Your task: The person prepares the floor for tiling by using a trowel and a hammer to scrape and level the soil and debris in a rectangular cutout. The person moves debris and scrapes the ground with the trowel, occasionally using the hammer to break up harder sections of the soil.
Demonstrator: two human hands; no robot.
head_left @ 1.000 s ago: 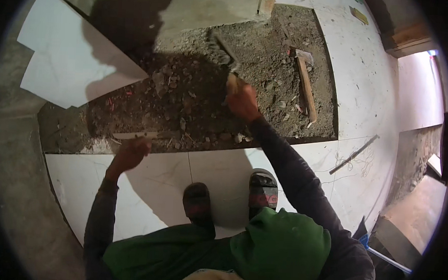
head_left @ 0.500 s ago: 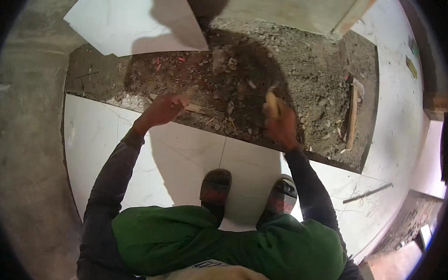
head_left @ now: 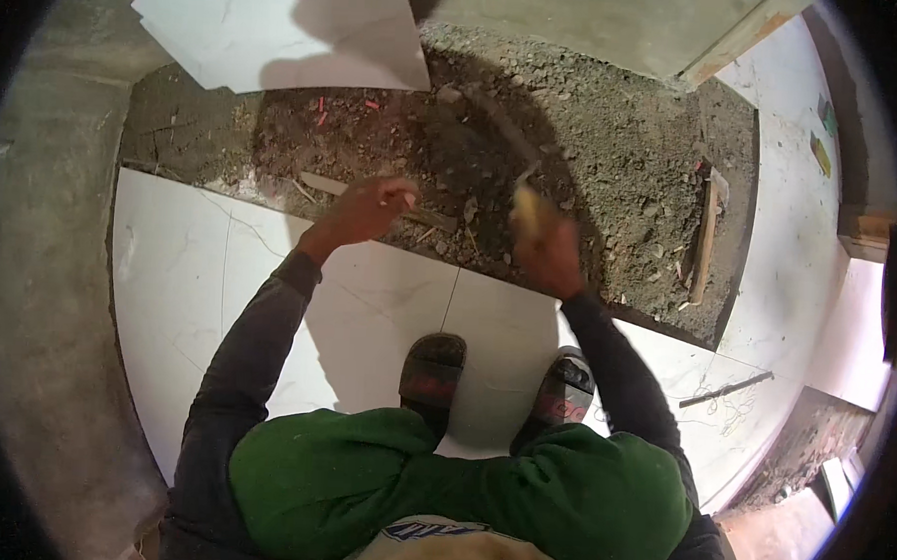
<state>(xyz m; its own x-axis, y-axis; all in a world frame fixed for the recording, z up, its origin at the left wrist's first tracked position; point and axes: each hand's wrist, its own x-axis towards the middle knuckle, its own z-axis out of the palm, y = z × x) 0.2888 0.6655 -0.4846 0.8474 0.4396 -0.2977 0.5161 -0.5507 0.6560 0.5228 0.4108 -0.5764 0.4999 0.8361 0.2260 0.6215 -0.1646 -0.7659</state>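
My right hand is closed around the pale wooden handle of a trowel, and its dark blade reaches forward into the rubble bed ahead of me. I judge the trowel stiff and fairly light, steady enough while I grip it by the handle, though the blade will drag and catch on the stones and lumps in that loose dirt. My left hand hangs just past the front edge of the laid tiles, fingers loosely curled; I cannot tell whether it pinches anything, as the fingertips blur. A thin wooden strip lies just beside that hand on the dirt. I squat on the white tiles with both sandals planted near their edge, so I have little room to shift back or sideways without stepping off. The dirt bed is open in front, bounded far ahead by loose white tiles lying slanted, and on the right by a wooden stick lying near the bed's edge. Farther right runs more white tile, with a dark rod resting on it.
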